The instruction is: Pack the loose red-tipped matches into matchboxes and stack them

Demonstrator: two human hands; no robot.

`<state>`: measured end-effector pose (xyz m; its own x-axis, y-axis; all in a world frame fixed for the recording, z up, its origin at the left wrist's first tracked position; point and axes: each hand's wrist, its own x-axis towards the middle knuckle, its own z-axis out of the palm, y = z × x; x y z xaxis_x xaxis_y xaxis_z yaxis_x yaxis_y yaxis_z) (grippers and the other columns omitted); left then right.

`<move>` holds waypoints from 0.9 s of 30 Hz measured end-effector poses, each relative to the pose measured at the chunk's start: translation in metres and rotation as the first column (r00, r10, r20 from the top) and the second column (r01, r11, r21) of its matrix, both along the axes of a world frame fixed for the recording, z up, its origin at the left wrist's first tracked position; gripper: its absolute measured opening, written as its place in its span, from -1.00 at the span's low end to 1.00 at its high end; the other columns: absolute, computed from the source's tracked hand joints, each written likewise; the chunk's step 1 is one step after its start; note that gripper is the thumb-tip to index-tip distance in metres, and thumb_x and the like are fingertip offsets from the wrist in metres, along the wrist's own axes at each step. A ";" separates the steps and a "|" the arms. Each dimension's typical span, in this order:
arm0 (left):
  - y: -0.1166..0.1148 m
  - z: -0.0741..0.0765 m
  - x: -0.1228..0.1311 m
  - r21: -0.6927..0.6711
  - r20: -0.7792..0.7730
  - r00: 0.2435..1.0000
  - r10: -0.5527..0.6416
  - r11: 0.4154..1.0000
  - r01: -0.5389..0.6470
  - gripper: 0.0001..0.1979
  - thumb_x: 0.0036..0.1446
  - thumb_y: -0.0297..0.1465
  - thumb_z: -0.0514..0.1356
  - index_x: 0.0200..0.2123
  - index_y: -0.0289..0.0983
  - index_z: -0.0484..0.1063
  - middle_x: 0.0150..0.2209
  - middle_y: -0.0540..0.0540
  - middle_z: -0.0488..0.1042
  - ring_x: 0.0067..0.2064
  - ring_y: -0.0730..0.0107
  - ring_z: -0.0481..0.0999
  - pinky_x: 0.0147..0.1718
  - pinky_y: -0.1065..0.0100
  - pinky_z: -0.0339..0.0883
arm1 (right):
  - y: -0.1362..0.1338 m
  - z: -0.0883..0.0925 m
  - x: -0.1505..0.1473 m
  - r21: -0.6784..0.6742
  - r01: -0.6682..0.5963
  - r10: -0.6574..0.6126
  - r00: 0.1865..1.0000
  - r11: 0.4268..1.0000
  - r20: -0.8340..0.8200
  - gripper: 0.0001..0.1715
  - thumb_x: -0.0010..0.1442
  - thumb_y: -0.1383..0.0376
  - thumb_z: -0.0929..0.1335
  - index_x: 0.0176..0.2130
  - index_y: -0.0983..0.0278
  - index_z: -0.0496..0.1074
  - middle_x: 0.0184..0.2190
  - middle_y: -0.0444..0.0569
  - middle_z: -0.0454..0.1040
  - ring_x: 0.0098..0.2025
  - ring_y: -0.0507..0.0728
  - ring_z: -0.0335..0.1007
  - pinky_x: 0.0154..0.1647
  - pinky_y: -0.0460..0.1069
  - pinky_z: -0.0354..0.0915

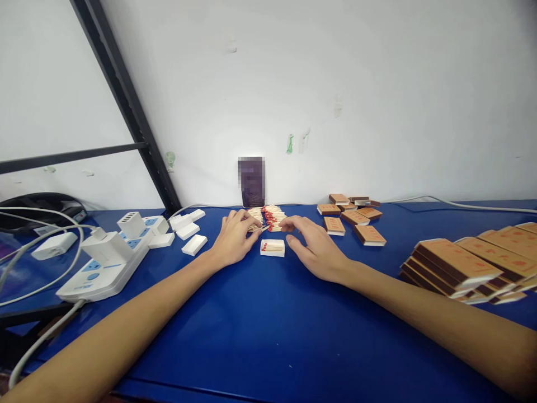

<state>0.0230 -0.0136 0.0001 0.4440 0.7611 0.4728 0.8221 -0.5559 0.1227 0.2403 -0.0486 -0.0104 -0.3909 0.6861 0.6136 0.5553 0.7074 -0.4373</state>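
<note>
My left hand (235, 238) lies over the left part of a heap of red-tipped matches (274, 218). Its thumb and fingertips come close together, with a match showing at their ends. To the right of the heap, my right hand (314, 249) has its fingers curved and its thumb held apart. Its fingertips are beside the matches, and I see nothing held in it. Between the hands, nearer to me, a small white matchbox tray (272, 252) holds several matches.
Several white trays (195, 244) lie left of my left hand, beside a power strip (121, 268) with chargers and cables. Brown matchboxes (369, 235) lie at the back right, and stacked matchboxes (457, 263) stand by my right forearm. A dark blurred object (252, 182) leans against the wall.
</note>
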 end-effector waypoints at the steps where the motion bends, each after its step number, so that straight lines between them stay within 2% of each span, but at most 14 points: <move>1: 0.002 0.000 0.000 0.014 -0.023 1.000 0.021 1.000 -0.020 -0.79 0.27 -0.24 0.11 -0.19 -0.16 0.51 -0.14 -0.11 0.36 -0.08 0.16 0.27 -0.15 0.14 0.14 | 0.000 0.000 0.000 0.003 -0.005 0.005 1.000 1.000 0.004 -0.77 0.26 0.37 0.20 -0.07 0.24 0.30 -0.16 0.00 0.46 -0.10 0.18 0.33 -0.04 0.10 0.23; 5: 0.006 -0.001 0.002 0.050 -0.066 0.995 0.072 0.996 -0.069 -0.82 0.22 -0.24 0.17 -0.25 -0.12 0.57 -0.15 -0.11 0.36 -0.09 0.14 0.26 -0.17 0.13 0.14 | 0.000 0.001 0.000 0.003 -0.015 0.015 1.000 1.000 0.011 -0.78 0.25 0.40 0.21 -0.10 0.24 0.31 -0.19 -0.02 0.47 -0.13 0.16 0.34 -0.07 0.08 0.23; 13: 0.007 -0.001 0.004 0.020 -0.076 0.991 0.114 0.993 -0.113 -0.83 0.22 -0.30 0.17 -0.26 -0.16 0.57 -0.14 -0.12 0.37 -0.09 0.13 0.28 -0.18 0.14 0.15 | -0.001 0.001 -0.001 -0.020 -0.010 0.011 1.000 1.000 0.015 -0.77 0.25 0.40 0.20 -0.10 0.24 0.31 -0.17 -0.01 0.46 -0.11 0.16 0.33 -0.05 0.09 0.23; 27: 0.008 -0.003 0.001 0.000 -0.097 0.993 0.067 0.998 -0.067 -0.84 0.21 -0.31 0.12 -0.31 -0.23 0.46 -0.13 -0.13 0.33 -0.09 0.13 0.24 -0.17 0.14 0.17 | -0.003 0.002 -0.001 -0.014 -0.019 0.019 0.999 1.000 0.027 -0.77 0.24 0.42 0.20 -0.10 0.24 0.30 -0.16 0.00 0.46 -0.10 0.16 0.33 -0.05 0.10 0.23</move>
<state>0.0238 -0.0056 -0.0028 0.4359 0.7919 0.4276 0.8656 -0.4991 0.0419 0.2389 -0.0511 -0.0082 -0.4203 0.6868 0.5930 0.5535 0.7119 -0.4322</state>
